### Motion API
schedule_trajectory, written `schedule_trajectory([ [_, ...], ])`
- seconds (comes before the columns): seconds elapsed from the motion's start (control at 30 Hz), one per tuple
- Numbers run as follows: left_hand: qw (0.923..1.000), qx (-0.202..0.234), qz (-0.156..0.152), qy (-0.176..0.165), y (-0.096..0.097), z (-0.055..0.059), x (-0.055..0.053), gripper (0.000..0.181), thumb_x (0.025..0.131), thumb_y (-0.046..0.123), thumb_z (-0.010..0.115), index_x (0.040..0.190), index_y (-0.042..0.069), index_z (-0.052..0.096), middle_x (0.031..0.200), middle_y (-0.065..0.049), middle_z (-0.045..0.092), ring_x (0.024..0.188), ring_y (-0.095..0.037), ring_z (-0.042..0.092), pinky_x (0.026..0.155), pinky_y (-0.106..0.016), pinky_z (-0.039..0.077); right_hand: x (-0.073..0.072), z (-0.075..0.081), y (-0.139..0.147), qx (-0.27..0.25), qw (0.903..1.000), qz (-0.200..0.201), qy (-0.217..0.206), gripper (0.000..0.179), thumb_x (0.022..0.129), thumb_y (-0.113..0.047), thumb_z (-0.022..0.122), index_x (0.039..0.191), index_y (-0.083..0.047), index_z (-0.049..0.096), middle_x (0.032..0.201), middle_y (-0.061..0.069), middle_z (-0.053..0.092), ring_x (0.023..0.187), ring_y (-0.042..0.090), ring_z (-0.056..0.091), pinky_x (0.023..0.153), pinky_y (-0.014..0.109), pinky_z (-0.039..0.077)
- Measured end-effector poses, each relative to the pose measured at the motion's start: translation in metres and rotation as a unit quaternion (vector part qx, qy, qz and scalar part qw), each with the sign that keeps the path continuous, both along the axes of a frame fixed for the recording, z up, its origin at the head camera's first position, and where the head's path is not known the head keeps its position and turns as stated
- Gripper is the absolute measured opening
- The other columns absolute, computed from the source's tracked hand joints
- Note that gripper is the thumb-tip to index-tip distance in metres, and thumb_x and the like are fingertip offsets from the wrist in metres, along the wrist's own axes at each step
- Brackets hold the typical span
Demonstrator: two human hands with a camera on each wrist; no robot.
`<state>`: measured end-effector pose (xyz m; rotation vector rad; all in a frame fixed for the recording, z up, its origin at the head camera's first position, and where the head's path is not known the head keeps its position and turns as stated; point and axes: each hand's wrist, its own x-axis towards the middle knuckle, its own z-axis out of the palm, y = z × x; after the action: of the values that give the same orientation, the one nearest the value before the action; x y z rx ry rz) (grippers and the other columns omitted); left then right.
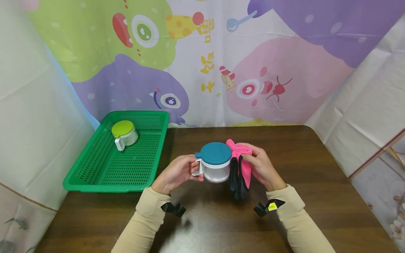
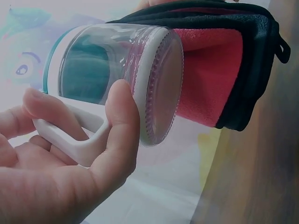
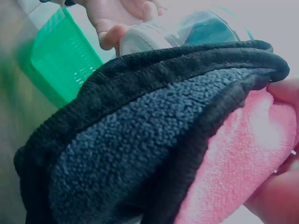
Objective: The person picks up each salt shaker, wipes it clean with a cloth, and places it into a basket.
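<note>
My left hand [image 1: 179, 172] grips the white handle of a clear glass jar [image 1: 216, 172] with a blue lid [image 1: 216, 153]. The jar is held upright above the table, its round base showing in the left wrist view. In my right hand [image 1: 262, 165] is a folded cloth [image 1: 246, 168], pink on one side and dark grey with black edging on the other. Thumb and fingers pinch its pink upper part, and the dark folds hang down. The cloth lies against the jar's right side in the head view.
A green plastic basket [image 1: 155, 151] stands at the left of the brown table [image 1: 316, 168]. Inside it, near the back left, sits a similar jar [image 1: 129, 138] with a lime-green lid [image 1: 122, 128]. A cartoon-printed curtain [image 1: 202, 105] hangs behind the table.
</note>
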<state>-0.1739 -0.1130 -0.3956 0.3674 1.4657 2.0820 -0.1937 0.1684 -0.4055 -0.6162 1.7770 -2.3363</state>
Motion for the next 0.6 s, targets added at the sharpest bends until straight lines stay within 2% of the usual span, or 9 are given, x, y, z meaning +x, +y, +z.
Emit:
schedule_trajectory([
  [0.27,1.0000,0.002,-0.009,-0.001,0.002,-0.001,0.000,0.028,0.099,0.011,0.030,0.072,0.010,0.040,0.065,0.001,0.043,0.072,-0.017,0.063,0.078,-0.037,0.055,0.007,-0.001,-0.006,0.008,0.9989,-0.044,-0.017,0.037,0.092,0.006,0.051,0.109,-0.023,0.068,0.105,-0.007,0.070,0.091,0.008,0.067,0.084,0.021,0.056],
  [0.6,0.9980,-0.014,-0.052,0.034,-0.001,-0.001,0.001,0.032,0.103,0.016,0.031,0.075,0.010,0.046,0.070,0.002,0.052,0.078,-0.019,0.063,0.082,-0.039,0.055,0.011,-0.003,-0.009,-0.023,0.9985,-0.042,-0.025,0.036,0.093,0.007,0.049,0.109,-0.020,0.067,0.105,-0.005,0.069,0.089,0.008,0.068,0.083,0.022,0.056],
])
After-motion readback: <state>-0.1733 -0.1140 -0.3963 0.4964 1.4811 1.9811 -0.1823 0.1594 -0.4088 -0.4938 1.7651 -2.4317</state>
